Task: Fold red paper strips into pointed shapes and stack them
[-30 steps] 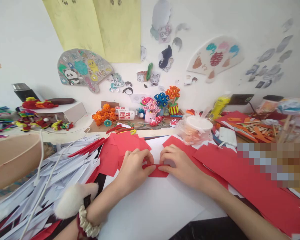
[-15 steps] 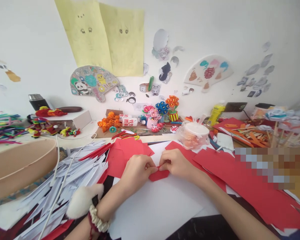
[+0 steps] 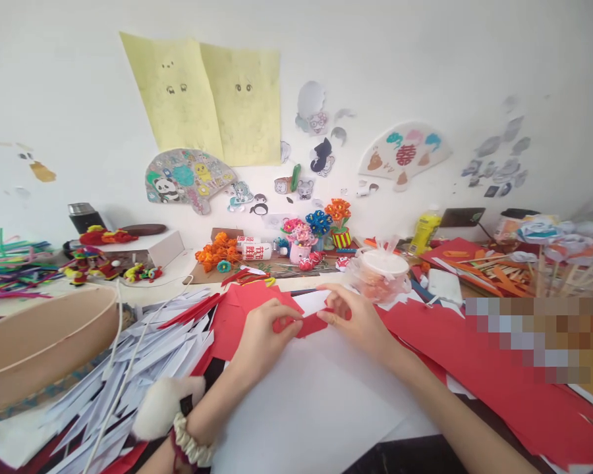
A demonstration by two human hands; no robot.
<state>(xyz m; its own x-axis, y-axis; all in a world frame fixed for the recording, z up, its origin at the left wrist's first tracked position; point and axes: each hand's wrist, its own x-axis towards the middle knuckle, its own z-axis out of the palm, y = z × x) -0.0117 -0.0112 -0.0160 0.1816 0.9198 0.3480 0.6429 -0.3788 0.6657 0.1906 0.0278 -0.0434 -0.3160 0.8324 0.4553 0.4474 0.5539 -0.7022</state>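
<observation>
A small folded piece of red paper (image 3: 312, 325) spans the gap between my two hands, above white paper (image 3: 316, 388). My left hand (image 3: 264, 332) pinches its left end between thumb and fingertips. At its right end, my right hand (image 3: 360, 324) has thumb and index finger closed on the edge, the other fingers curled. Larger red sheets (image 3: 237, 309) lie behind my left hand, and a stack of red paper (image 3: 464, 355) spreads beside my right forearm. A cream scrunchie (image 3: 192, 442) circles my left wrist.
Folded white paper strips (image 3: 153, 355) and a white cable (image 3: 123, 368) cover the left side, beside a beige basket (image 3: 49, 329). Behind stand a lidded plastic tub (image 3: 383, 263), flower pots (image 3: 342, 237) and a yellow bottle (image 3: 425, 232). A white fluffy thing (image 3: 161, 405) touches my left forearm.
My hands have moved apart a little, and more of the red paper's length shows between them. My right fingers have loosened from a tight curl. The camera view has tilted slightly upward.
</observation>
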